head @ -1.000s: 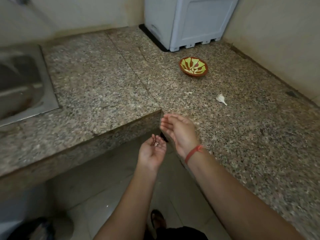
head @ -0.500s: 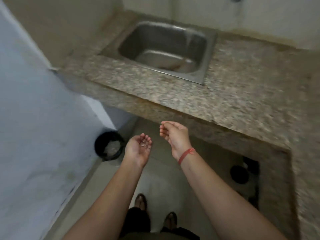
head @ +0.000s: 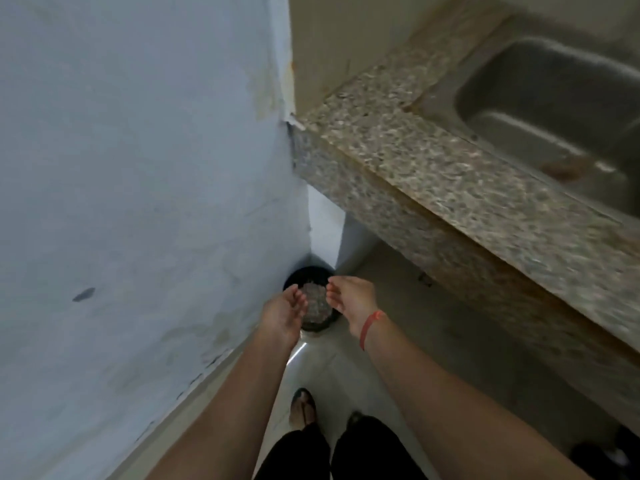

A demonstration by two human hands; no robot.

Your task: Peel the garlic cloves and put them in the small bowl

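Stands in a corner between a pale blue wall [head: 138,168] and the granite surface [head: 415,161] with its steel sink [head: 554,109]. Holds the left hand [head: 284,313] and right hand [head: 349,299] near each other, not touching, over a black bin [head: 306,271] of pale scraps on the floor [head: 329,362]; palms turned inward, fingers relaxed, gripping nothing visible. Wears a red thread [head: 370,327] on the right wrist. Leaves garlic cloves and small bowl out of frame.

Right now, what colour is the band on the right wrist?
Red: a thin wristband, shown best in the head view.
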